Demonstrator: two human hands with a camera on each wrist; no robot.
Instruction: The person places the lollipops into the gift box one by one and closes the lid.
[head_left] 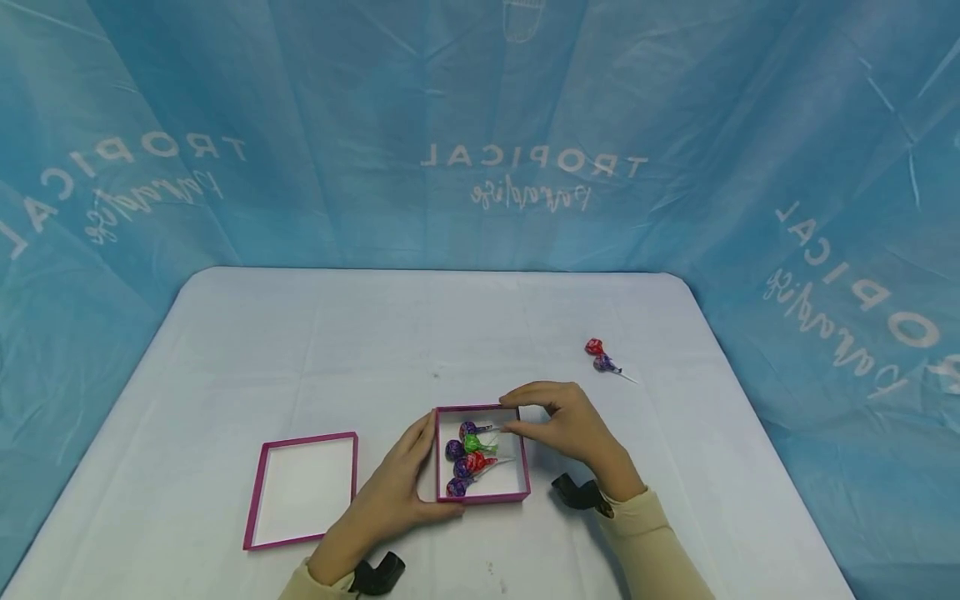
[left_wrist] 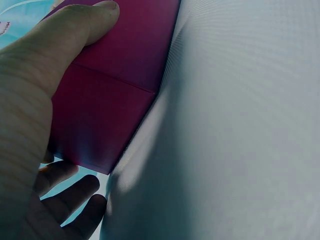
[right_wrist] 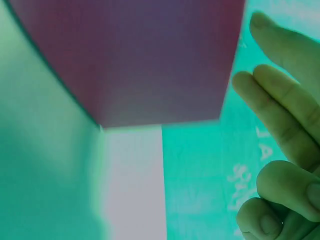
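A shallow magenta-edged box [head_left: 487, 499] with a white inside sits at the table's front middle. Inside it lie several wrapped lollipops, among them a green lollipop [head_left: 478, 444], a red lollipop [head_left: 477, 462] and a purple lollipop [head_left: 454, 450]. My left hand [head_left: 397, 487] holds the box's near left corner, thumb along the front wall, fingers by the left side. In the left wrist view that thumb [left_wrist: 80, 27] lies on the magenta wall. Over the far right corner is my right hand [head_left: 562, 421], thumb and fingers apart, thumb tip close to a lollipop stick. Its fingers [right_wrist: 280, 110] appear beside the box in the right wrist view.
A magenta-rimmed lid or second box part [head_left: 255, 500] lies left of my left hand. Farther back on the right are a red lollipop [head_left: 594, 346] and a purple lollipop [head_left: 603, 363]. A blue printed curtain [head_left: 375, 217] surrounds the white-covered table [head_left: 390, 333].
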